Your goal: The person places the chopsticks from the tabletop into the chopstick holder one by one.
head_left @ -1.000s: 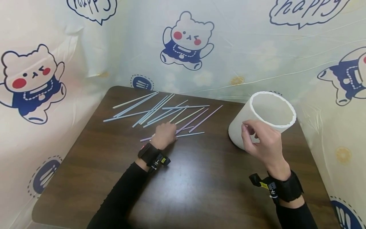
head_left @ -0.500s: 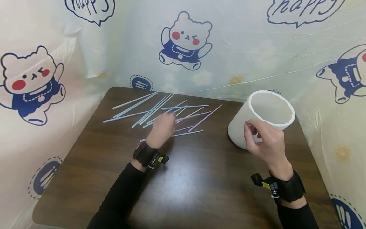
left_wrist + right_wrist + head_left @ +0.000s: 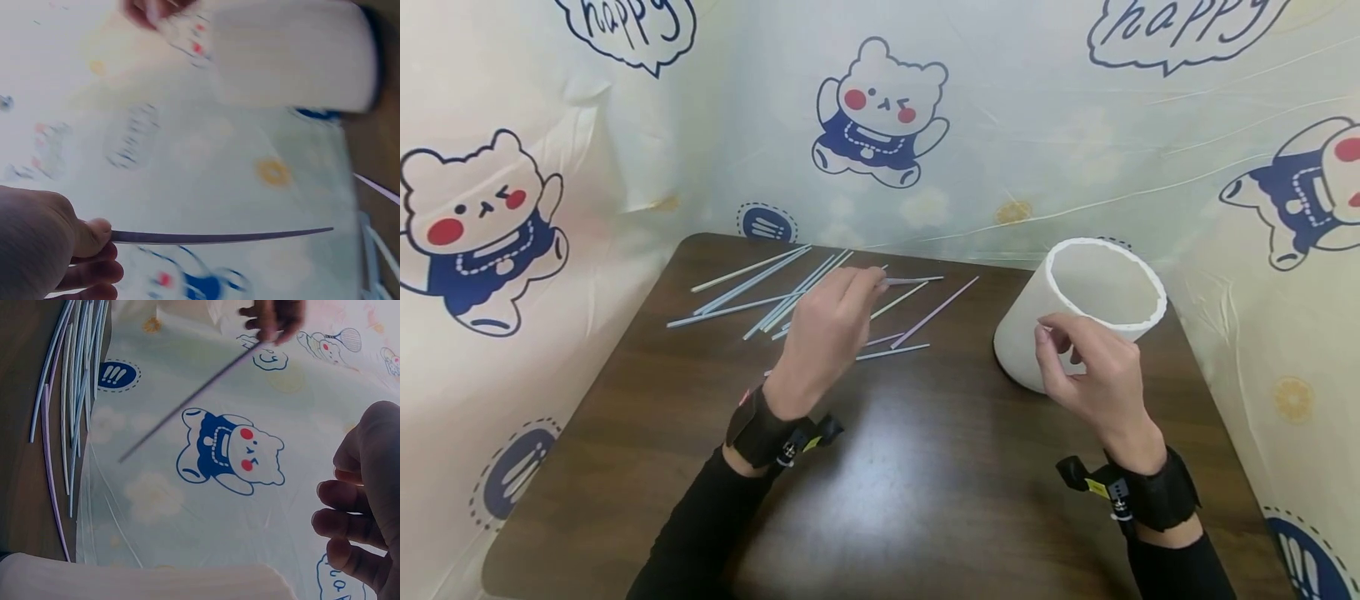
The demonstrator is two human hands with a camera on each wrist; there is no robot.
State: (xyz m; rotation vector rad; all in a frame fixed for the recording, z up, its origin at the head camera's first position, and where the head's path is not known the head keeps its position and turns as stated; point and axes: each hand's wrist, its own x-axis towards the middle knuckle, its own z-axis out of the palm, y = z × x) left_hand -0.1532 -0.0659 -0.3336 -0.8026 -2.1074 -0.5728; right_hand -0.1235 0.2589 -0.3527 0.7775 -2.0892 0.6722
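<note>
Stick point(image 3: 222, 238) in left hand point(image 3: 829, 333), "happy" lettering point(image 3: 634, 20) on backdrop point(image 3: 1022, 125)

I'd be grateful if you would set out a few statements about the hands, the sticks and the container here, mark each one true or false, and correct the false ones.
1. The left hand pinches a purple stick. True.
2. In the head view, the right hand partly covers the white container. True.
3. The white container lies on its side. False: it stands upright on the table, its open end facing up.
4. Pale blue sticks lie on the table, some crossing one another. True.
5. The right hand grips a pale blue stick. False: no stick shows in it; its fingers are loosely curled.
</note>
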